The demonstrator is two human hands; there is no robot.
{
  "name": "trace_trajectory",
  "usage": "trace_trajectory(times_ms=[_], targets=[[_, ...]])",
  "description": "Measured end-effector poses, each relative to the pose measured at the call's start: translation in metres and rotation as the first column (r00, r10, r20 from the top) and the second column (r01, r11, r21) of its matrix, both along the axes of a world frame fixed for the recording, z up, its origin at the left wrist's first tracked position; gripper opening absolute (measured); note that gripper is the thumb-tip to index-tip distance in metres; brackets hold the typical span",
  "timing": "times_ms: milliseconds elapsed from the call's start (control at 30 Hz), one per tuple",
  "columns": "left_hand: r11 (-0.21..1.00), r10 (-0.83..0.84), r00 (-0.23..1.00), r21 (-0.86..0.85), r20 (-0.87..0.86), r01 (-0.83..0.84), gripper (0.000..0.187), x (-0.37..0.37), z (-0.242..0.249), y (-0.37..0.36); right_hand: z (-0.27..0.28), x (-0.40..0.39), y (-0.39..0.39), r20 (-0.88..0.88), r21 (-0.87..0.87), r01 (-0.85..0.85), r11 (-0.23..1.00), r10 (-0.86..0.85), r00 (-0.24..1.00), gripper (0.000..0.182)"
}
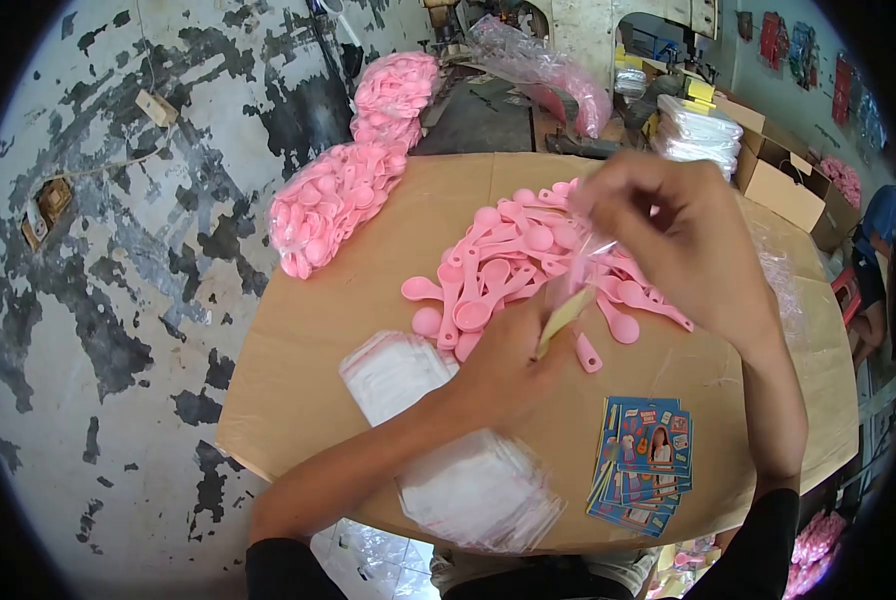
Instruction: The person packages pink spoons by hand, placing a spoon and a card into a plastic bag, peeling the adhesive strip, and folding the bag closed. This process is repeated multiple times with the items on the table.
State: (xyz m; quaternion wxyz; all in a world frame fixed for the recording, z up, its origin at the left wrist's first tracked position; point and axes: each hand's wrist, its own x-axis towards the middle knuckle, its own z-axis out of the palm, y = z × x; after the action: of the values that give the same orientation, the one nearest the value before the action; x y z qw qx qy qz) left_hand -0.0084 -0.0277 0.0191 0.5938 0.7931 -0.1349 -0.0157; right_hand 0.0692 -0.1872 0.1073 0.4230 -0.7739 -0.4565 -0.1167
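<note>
Small clear bag (590, 262) sits mid-frame, pinched between my left hand (513, 360) and right hand (668, 235). Many loose pink spoons (513, 265) remain on the cardboard tabletop (298, 340); filled sacks (333, 205) lie upper left.

Past my fingers, bagged pink spoons (333, 205) are lying piled by the wall; nearer me, printed cards (646, 462) are sitting stacked, cardboard boxes (783, 185) standing off right.

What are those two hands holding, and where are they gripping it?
A small clear plastic bag, blurred. The right hand pinches its top edge with the fingers; the left hand grips its lower end, where something yellowish shows.
</note>
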Motion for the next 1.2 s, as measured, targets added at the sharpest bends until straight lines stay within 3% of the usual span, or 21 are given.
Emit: trace_trajectory(times_ms=[67, 167, 233, 267, 367, 467, 567, 667, 767, 833, 1133, 1200], targets=[[0.984, -0.108, 0.990, -0.153, -0.089, 0.094, 0.055, 0.005, -0.009, 0.006, -0.001, 0.004, 0.002, 0.119, 0.155, 0.061, 0.986, -0.080, 0.990, 0.015], [0.896, -0.307, 0.949, -0.355, -0.068, 0.265, 0.050, 0.009, -0.021, 0.008, -0.010, 0.024, -0.008, -0.020, 0.107, -0.052, 0.993, 0.054, 0.998, 0.022], [0.894, -0.332, 0.942, -0.333, -0.042, 0.300, 0.044, 0.007, -0.012, 0.006, -0.006, 0.030, -0.018, -0.392, -0.042, -0.212, 0.976, 0.179, 0.902, 0.026], [0.890, -0.294, 0.956, -0.367, -0.006, 0.271, 0.044, 0.007, -0.012, 0.004, -0.015, 0.037, -0.018, -0.409, -0.029, -0.255, 0.967, 0.221, 0.886, 0.024], [0.926, -0.064, 0.998, -0.373, -0.014, 0.054, 0.041, 0.010, -0.019, 0.003, -0.023, 0.035, -0.016, -0.338, -0.120, -0.284, 0.951, 0.230, 0.913, 0.014], [0.958, 0.083, 0.995, -0.271, -0.046, -0.093, 0.039, 0.004, -0.005, 0.003, -0.022, 0.025, -0.010, -0.011, -0.141, -0.110, 0.984, 0.109, 0.994, 0.017], [0.956, 0.114, 0.993, -0.275, 0.031, -0.102, 0.041, 0.006, -0.014, 0.002, -0.026, 0.030, -0.007, 0.506, -0.063, 0.048, 0.997, -0.010, 0.863, 0.021], [0.964, 0.137, 0.989, -0.239, 0.061, -0.119, 0.043, 0.002, -0.009, 0.000, -0.025, 0.027, -0.011, 0.487, -0.209, 0.009, 0.978, 0.097, 0.868, 0.021], [0.964, 0.134, 0.984, -0.245, 0.114, -0.103, 0.047, 0.004, -0.010, 0.000, -0.030, 0.028, -0.009, 0.555, -0.196, 0.064, 0.978, 0.057, 0.830, 0.019], [0.950, 0.097, 0.991, -0.306, 0.096, -0.063, 0.049, 0.009, -0.018, 0.000, -0.031, 0.029, -0.009, 0.580, -0.203, 0.087, 0.975, 0.048, 0.813, 0.018], [0.965, 0.054, 0.998, -0.259, 0.021, -0.046, 0.051, 0.003, -0.012, -0.001, -0.043, 0.034, -0.005, 0.633, -0.194, 0.105, 0.975, 0.043, 0.773, 0.015], [0.991, 0.073, 0.985, -0.123, 0.158, -0.054, 0.050, 0.011, -0.023, 0.004, -0.047, 0.036, -0.002, 0.623, -0.182, 0.091, 0.979, 0.043, 0.781, 0.015]])
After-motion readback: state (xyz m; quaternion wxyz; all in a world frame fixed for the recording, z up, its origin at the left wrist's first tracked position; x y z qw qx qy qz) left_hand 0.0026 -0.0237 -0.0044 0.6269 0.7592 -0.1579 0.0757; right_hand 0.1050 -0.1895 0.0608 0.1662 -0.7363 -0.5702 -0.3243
